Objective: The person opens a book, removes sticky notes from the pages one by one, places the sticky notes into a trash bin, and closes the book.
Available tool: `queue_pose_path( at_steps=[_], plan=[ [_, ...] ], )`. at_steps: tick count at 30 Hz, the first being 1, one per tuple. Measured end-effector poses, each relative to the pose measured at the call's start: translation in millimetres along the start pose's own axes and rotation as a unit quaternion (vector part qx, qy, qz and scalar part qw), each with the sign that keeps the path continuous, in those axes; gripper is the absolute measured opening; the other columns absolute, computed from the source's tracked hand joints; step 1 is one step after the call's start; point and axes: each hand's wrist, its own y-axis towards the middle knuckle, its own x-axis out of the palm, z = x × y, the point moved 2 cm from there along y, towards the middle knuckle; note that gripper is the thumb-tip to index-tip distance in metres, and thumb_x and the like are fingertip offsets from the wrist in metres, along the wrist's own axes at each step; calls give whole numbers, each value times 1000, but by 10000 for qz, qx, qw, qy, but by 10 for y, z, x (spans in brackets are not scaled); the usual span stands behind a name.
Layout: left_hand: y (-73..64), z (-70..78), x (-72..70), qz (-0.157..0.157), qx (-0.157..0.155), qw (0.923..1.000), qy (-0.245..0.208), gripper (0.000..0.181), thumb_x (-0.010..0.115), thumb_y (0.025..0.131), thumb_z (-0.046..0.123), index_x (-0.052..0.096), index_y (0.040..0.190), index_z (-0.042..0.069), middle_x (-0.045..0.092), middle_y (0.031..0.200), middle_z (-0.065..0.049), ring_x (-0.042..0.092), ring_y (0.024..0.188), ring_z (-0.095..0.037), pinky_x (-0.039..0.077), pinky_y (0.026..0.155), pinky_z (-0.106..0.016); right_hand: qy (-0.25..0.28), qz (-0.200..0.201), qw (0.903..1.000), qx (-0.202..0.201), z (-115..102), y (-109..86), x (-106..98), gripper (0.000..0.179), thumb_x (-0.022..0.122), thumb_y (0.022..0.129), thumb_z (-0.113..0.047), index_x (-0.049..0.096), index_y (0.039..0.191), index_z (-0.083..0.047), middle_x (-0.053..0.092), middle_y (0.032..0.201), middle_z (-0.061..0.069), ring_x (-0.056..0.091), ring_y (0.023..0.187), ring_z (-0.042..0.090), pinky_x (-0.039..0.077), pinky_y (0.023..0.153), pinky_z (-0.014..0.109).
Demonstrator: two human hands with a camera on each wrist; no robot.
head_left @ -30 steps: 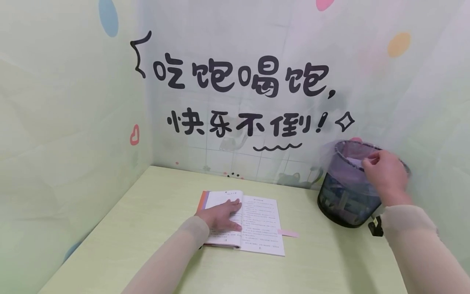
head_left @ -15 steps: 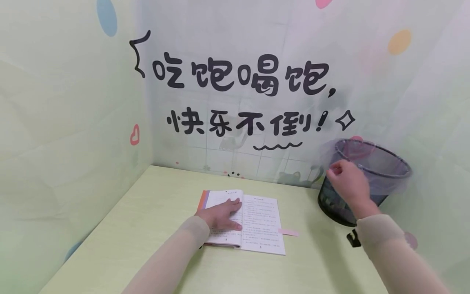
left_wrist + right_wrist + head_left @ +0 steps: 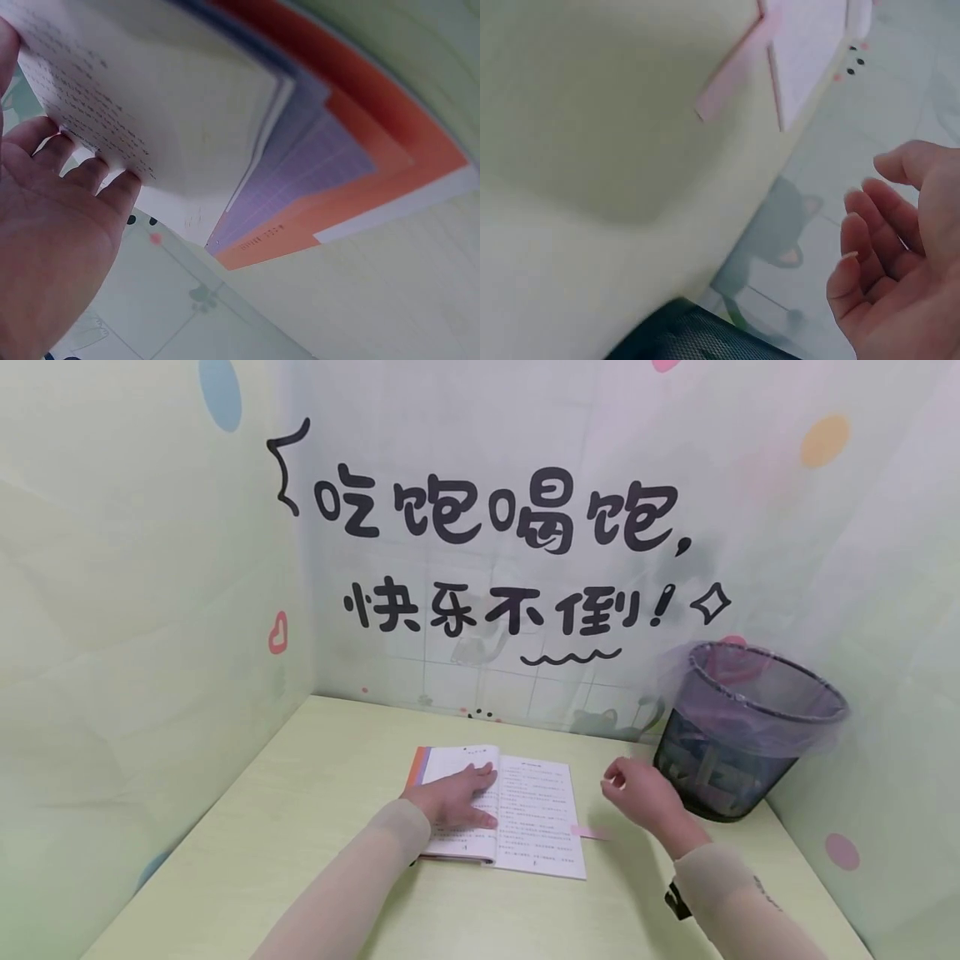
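An open book [image 3: 534,814] lies on the table with printed pages showing. Spread across its left page is my left hand [image 3: 453,799], with the fingers extended toward the spine. In the left wrist view, the fingertips of that hand [image 3: 64,225] rest on the page, and orange and purple cover layers [image 3: 315,165] fan out under the pages. A pink paper strip [image 3: 591,832] sticks out past the right page's edge. My right hand [image 3: 647,799] hovers above the table between the book and the bin, fingers loosely curled and holding nothing, as the right wrist view confirms.
A dark mesh wastebasket [image 3: 723,768] with a translucent purple liner stands at the back right of the pale table [image 3: 300,810], with some contents showing through its side. Printed wall sheets [image 3: 480,685] enclose the table at the back and both sides.
My right hand has moved from the wastebasket's rim, where something pale showed by its fingers, leftward and down toward the book. The left hand has stayed on the page.
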Motion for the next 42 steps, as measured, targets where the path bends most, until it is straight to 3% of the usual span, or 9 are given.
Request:
queue_pose_path(
  at_steps=[6,11,24,29,36,42],
  plan=[
    [-24,16,-13,5,70,10000,15,95,82,98,47,33,174,17,22,185,1,13,173,-33,19,140,-55,36,-694,9974,-212,-5,-80,279,5,75,96,-15,76,99,-11,71,93,0,61,85,16,57,82,39],
    [-33,12,-16,19,83,10000,3,95,81,98,47,33,174,16,21,185,1,13,173,-33,18,140,-55,235,-1163,9927,-228,-30,-148,412,7,81,94,-15,75,96,-12,67,93,-1,57,86,15,53,82,36],
    [-50,20,-11,12,154,9998,-82,96,81,98,47,32,174,14,21,185,-2,12,173,-34,18,140,-55,242,-1068,9939,-88,-68,-201,495,20,83,90,-7,64,92,-13,59,86,0,52,81,16,45,74,32],
    [-53,20,-6,29,117,9999,-120,97,81,97,48,32,174,15,21,185,-1,13,173,-34,18,140,-55,156,-1148,9932,-111,-77,-219,437,15,80,91,-8,67,96,-13,62,84,0,54,77,16,46,70,32],
    [-38,-1,3,1,96,9999,-75,97,80,98,49,31,174,17,21,185,1,12,174,-32,18,140,-55,-50,-1255,9921,-13,62,-233,330,8,79,95,-12,72,96,-15,63,83,-1,55,75,17,47,69,32],
    [-49,7,-6,10,115,9999,-69,96,80,98,49,31,174,16,20,185,1,12,174,-33,17,141,-55,-100,-1234,9917,-341,177,-257,315,18,81,97,-11,70,85,-18,58,76,-5,51,73,13,43,70,29]
  ],
)
